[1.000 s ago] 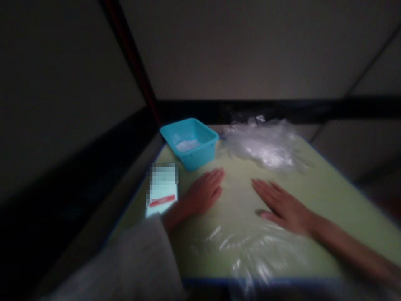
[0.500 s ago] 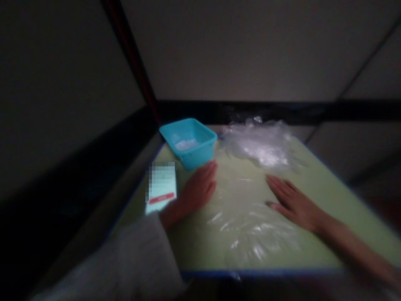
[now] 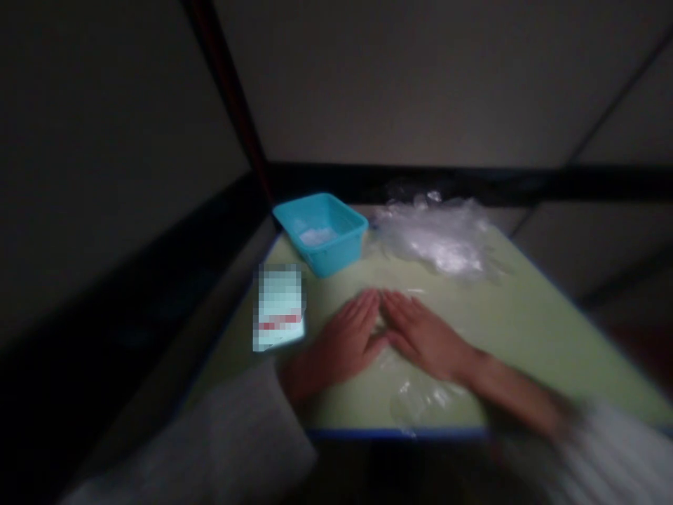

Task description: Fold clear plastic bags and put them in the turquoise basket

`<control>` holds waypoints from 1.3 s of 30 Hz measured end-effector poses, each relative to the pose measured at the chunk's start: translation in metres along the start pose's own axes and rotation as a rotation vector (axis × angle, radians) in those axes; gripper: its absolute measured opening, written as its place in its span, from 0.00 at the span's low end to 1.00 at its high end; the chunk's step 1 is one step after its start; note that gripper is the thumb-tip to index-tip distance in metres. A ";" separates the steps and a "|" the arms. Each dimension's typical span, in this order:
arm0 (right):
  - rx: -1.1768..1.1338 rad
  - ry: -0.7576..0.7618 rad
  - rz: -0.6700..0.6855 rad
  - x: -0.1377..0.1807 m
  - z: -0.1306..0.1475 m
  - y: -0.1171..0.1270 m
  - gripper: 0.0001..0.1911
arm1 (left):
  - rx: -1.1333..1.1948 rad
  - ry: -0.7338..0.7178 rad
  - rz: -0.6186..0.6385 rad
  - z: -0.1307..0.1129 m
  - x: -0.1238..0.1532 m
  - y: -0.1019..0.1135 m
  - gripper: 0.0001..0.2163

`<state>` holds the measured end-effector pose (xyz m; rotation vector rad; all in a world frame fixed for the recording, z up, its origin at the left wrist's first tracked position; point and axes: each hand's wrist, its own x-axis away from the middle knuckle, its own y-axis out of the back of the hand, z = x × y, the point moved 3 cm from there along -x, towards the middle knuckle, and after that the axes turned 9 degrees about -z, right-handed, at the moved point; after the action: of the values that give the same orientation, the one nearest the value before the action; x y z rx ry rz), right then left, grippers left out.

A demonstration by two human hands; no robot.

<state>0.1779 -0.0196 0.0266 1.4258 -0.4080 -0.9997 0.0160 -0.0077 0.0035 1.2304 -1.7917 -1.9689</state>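
A clear plastic bag (image 3: 428, 396) lies spread on the pale yellow-green table (image 3: 536, 337), reaching its front edge. My left hand (image 3: 350, 337) rests flat over the bag's left part, fingers stretched out. Flat on the bag from the other side is my right hand (image 3: 425, 337), also with fingers extended. The fingertips and thumbs of both hands meet or nearly meet in the middle. Neither hand grips anything. Part of the bag is hidden under the palms.
A turquoise plastic basin (image 3: 341, 256) with something whitish inside stands at the back left. To its right sits a heap of crumpled clear plastic bags (image 3: 436, 238). A lit phone (image 3: 281, 305), partly pixelated, lies by the left edge. Walls rise behind the table.
My right hand has swept left across the bag from its right side to beside my left hand. My left hand has shifted slightly right and nearer. The view has moved a little.
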 end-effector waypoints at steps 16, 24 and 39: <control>-0.054 -0.018 0.014 -0.006 0.011 -0.035 0.33 | -0.027 -0.004 0.071 0.011 0.016 0.004 0.35; -0.015 -0.036 -0.001 -0.013 0.021 -0.040 0.36 | -0.031 0.015 0.094 0.009 0.026 0.000 0.33; 0.090 -0.163 -0.048 0.028 -0.029 -0.027 0.36 | -0.049 0.027 0.104 0.007 0.027 0.003 0.31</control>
<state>0.2073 -0.0188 -0.0129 1.4450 -0.5458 -1.1533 -0.0066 -0.0209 -0.0062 1.1205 -1.7467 -1.9180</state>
